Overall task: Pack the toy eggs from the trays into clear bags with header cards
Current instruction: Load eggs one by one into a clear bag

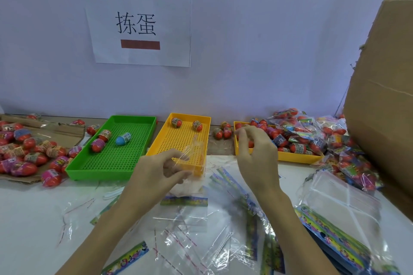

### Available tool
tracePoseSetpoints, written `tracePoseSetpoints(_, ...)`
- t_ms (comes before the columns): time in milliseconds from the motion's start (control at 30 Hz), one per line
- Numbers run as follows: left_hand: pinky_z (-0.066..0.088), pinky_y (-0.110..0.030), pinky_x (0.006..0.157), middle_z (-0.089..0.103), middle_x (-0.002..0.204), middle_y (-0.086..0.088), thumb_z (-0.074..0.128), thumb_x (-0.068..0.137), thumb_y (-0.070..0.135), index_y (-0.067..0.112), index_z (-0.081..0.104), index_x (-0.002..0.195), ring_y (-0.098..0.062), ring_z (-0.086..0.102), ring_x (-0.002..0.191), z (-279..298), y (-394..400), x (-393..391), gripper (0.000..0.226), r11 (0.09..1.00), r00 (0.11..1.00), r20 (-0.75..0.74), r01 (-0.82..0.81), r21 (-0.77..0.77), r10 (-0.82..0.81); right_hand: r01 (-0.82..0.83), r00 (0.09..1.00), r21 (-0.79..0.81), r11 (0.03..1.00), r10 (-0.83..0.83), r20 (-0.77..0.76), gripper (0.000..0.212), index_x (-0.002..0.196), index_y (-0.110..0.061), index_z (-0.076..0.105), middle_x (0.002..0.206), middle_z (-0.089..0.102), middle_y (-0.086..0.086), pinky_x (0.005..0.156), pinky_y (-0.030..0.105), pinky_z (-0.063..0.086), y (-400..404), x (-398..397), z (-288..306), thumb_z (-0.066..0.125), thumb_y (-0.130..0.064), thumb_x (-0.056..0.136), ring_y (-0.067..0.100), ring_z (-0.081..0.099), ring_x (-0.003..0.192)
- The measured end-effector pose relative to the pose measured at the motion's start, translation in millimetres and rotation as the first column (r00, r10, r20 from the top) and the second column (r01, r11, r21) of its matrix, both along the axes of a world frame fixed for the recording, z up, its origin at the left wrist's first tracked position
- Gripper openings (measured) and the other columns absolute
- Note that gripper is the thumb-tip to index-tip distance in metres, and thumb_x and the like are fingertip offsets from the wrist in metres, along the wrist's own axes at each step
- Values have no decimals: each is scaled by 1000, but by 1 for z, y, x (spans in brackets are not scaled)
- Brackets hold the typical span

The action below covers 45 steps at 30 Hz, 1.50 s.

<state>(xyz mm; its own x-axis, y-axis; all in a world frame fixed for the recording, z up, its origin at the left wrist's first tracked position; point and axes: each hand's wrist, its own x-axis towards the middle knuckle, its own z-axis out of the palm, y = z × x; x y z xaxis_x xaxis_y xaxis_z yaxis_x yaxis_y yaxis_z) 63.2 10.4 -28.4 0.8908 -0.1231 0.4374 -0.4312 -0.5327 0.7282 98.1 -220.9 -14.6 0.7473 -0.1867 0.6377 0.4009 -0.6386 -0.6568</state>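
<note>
My left hand [161, 168] pinches a clear bag [192, 163] that hangs in front of the middle yellow tray [176, 140], its header card [184, 200] at the bottom. My right hand [257, 152] hovers with curled fingers over the left edge of the right yellow tray [290, 156]; whether it holds an egg is hidden. A green tray [116, 154] holds three toy eggs, one of them blue [123, 139]. Two eggs [186, 124] lie at the far end of the middle yellow tray. The right tray is full of eggs.
Loose eggs [29, 152] lie on cardboard at the left. Filled bags [335, 136] pile up at the right beside a large cardboard box [380, 107]. Empty clear bags and header cards [223, 230] litter the white table in front. A paper sign [138, 24] hangs on the wall.
</note>
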Motion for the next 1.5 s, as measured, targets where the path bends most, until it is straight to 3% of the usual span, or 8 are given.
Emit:
tracePoseSetpoints(67,59,-20,68,78,70,7,89,80,15,12,75,107,-7,76,64,-1,0,2,30,999,1000,-30,-12,-36,11,222,965,-211,952,-246,-92,29,118,-9,72,130,65,8,106,37,40,-8,9,-14,48,-22,107,29,52,127)
tracePoseSetpoints(167,60,-26,69,78,70,3,88,81,17,14,74,105,-9,76,63,-1,0,2,28,998,999,-39,-1,-62,-2,315,843,-411,856,-451,-294,45,137,-16,63,159,39,16,125,46,15,-11,19,-31,34,-37,110,35,26,150)
tracePoseSetpoints(500,62,-31,68,78,74,10,88,81,19,15,74,104,-9,75,62,-3,-1,2,27,999,999,-50,17,-50,-20,441,783,-427,790,-571,-248,45,125,-10,68,136,52,14,109,43,33,-17,34,-41,38,-39,108,30,45,127)
tracePoseSetpoints(667,62,-30,69,79,76,8,88,82,19,14,74,106,-11,76,62,-3,-3,2,28,997,997,-77,4,-79,-10,364,913,-208,908,-392,-115,29,130,-18,61,119,54,10,99,40,39,-8,28,-29,55,-29,104,25,52,109)
tracePoseSetpoints(800,63,-30,69,80,76,3,87,82,21,15,75,103,-17,77,63,-1,-5,3,25,983,989,-144,-8,-184,-19,89,996,176,980,-89,-7,23,119,-18,58,108,61,0,85,30,54,5,15,-12,68,-18,98,12,60,96)
tracePoseSetpoints(967,64,-32,69,80,76,-1,87,83,17,13,75,101,-23,78,65,-2,-7,4,23,964,978,-199,0,-266,-55,-319,929,622,715,365,56,36,124,-19,59,110,72,-1,90,24,58,28,-9,7,74,-8,92,11,71,105)
tracePoseSetpoints(1300,65,-39,76,79,78,-7,89,79,12,17,73,109,-27,78,70,-1,-8,3,35,945,973,-191,64,-322,-131,-543,803,364,757,595,-40,31,123,-26,69,116,72,-2,78,32,62,45,-25,11,74,-14,95,13,73,101)
tracePoseSetpoints(1500,63,-52,80,80,81,-5,86,76,37,29,67,121,-28,78,70,0,-7,3,49,944,977,-156,88,-319,-144,-502,823,337,797,560,-96,32,121,-26,63,109,71,-13,74,33,63,46,-25,9,76,-19,93,17,74,86)
